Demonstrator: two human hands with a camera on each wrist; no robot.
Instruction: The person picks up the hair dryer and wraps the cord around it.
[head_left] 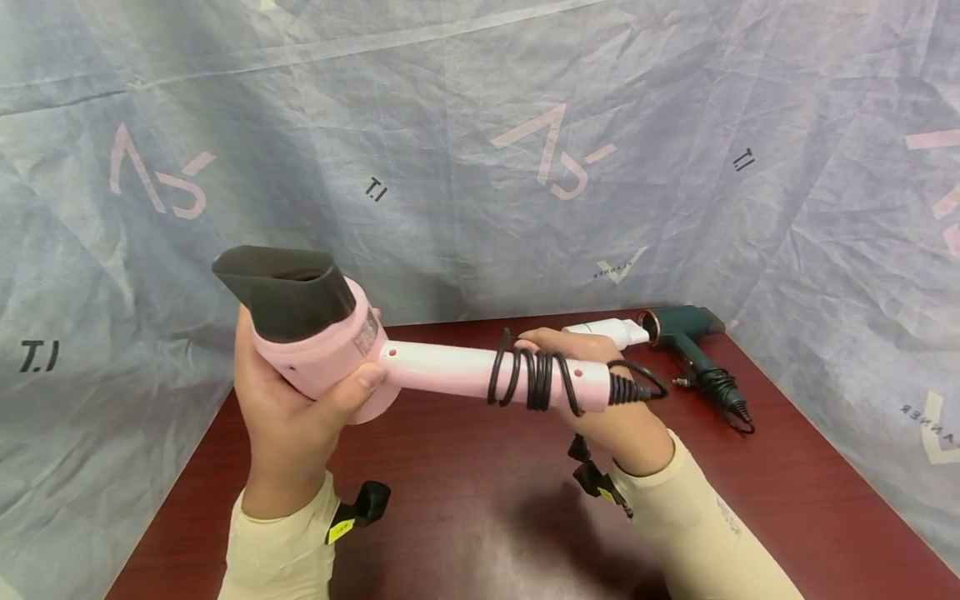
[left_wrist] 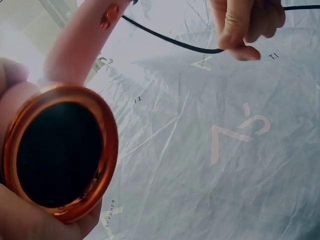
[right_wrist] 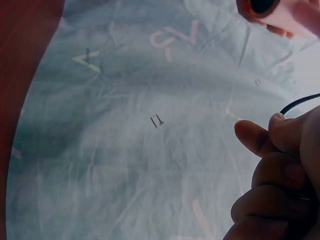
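Note:
A pink hair dryer (head_left: 442, 367) with a black nozzle (head_left: 300, 304) is held up above the table, its handle pointing right. My left hand (head_left: 281, 425) grips the round body, thumb across the near side. Several turns of black cord (head_left: 537, 379) wrap the handle's end. Behind that end is my right hand (head_left: 618, 433), partly hidden in the head view. In the left wrist view, the right hand (left_wrist: 245, 25) pinches a stretch of cord (left_wrist: 172, 41) running from the handle. The right wrist view shows its fingers (right_wrist: 272, 175) curled. The copper-ringed rear (left_wrist: 111, 145) faces the left wrist camera.
A dark green hair dryer (head_left: 678, 325) with its cord wound round the handle lies at the table's back right. Beside it is a white appliance (head_left: 600, 329), partly hidden by the right hand. Grey printed cloth (head_left: 450, 167) hangs around the dark red table (head_left: 450, 500).

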